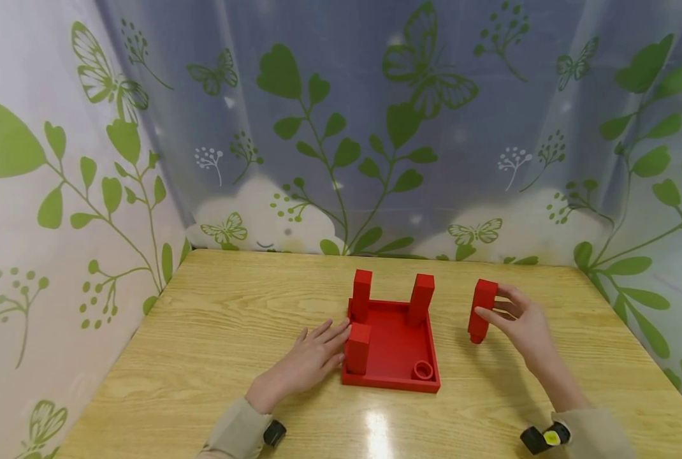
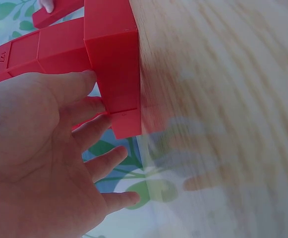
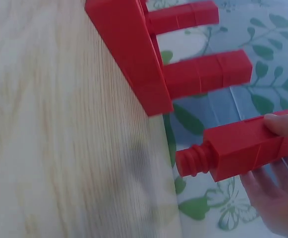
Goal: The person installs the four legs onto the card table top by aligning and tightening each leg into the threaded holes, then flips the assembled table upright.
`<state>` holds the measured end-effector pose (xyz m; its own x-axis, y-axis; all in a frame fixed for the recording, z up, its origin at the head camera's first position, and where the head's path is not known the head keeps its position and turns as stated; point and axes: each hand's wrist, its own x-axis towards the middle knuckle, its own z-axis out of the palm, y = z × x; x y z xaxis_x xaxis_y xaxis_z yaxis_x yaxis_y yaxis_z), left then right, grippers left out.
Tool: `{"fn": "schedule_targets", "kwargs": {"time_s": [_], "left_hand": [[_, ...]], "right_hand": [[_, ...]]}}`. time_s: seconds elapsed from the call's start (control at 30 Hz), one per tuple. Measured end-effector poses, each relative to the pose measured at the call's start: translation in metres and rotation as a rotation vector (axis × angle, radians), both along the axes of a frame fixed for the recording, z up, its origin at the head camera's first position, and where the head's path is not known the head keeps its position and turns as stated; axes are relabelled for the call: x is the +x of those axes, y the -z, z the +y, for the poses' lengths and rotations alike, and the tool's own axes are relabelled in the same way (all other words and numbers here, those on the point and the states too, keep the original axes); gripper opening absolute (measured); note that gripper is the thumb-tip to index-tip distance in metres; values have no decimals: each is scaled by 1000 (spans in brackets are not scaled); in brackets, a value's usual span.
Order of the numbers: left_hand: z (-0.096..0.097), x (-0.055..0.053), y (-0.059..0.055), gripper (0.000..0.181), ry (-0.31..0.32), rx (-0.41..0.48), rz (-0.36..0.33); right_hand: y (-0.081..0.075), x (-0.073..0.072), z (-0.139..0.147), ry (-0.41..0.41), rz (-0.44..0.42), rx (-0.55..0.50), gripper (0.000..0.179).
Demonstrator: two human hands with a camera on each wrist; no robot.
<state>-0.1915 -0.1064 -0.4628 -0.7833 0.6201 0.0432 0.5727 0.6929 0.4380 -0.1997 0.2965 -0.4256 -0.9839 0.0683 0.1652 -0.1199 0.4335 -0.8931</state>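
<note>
A red square tray [image 1: 391, 341] with a low rim lies on the table, red posts standing at its two far corners and its near left corner. Its near right corner carries a round red socket [image 1: 422, 370]. My left hand [image 1: 309, 357] lies along the tray's left side, fingers extended and fingertips at the rim beside the near left post [image 1: 358, 349]. To the right of the tray, my right hand [image 1: 523, 322] grips a loose red post [image 1: 482, 306] between thumb and fingers. Its threaded end [image 3: 196, 159] points down, above the table.
The wooden table [image 1: 232, 306] spreads round the tray. A patterned curtain [image 1: 341, 127] with green leaves and butterflies hangs behind it and at both sides. Each wrist wears a dark strap, the right one [image 1: 547, 438] with a yellow spot.
</note>
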Motion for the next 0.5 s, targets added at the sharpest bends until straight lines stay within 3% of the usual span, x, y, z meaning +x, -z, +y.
{"fn": "schedule_targets", "kwargs": {"time_s": [0.23,0.5], "left_hand": [[0,1,1,54,1,9,-1],[0,-1,2,54,-1,5,-2]], "right_hand": [[-6,13,-23,-58,56,-33,58],[-16,26,-46,-119,27,-69,57]]}}
